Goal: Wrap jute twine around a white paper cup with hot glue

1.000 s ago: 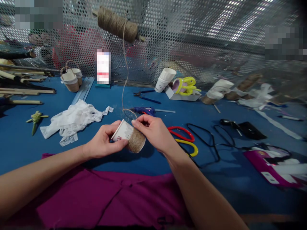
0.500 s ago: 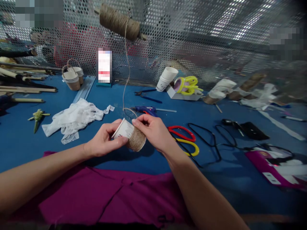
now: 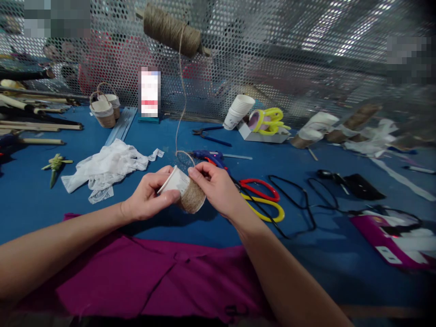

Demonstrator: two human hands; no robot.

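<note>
A white paper cup (image 3: 176, 180) lies tilted in my left hand (image 3: 149, 195), thumb on its near side and fingers behind. Brown twine is wound around its lower half, a wrapped band (image 3: 193, 197) that reaches close to the base. My right hand (image 3: 215, 184) is closed by the cup's base, thumb and forefinger pinching the twine (image 3: 184, 102) where it meets the band. From there the strand loops back and rises to a twine spool (image 3: 171, 31) hung on the mesh. Just behind the hands rests a blue glue gun (image 3: 208, 156).
Scissors (image 3: 260, 182) with red and yellow handles lie right of my right hand, amid black cable (image 3: 308, 206). White lace (image 3: 111, 164) is heaped at left. Pliers (image 3: 213, 136), stacked paper cups (image 3: 238, 111) and twine-wrapped cups (image 3: 103, 113) stand or lie toward the metal mesh.
The cup has turned slightly in my hands and its base sits a little further left. My grip on the cup and twine looks the same.
</note>
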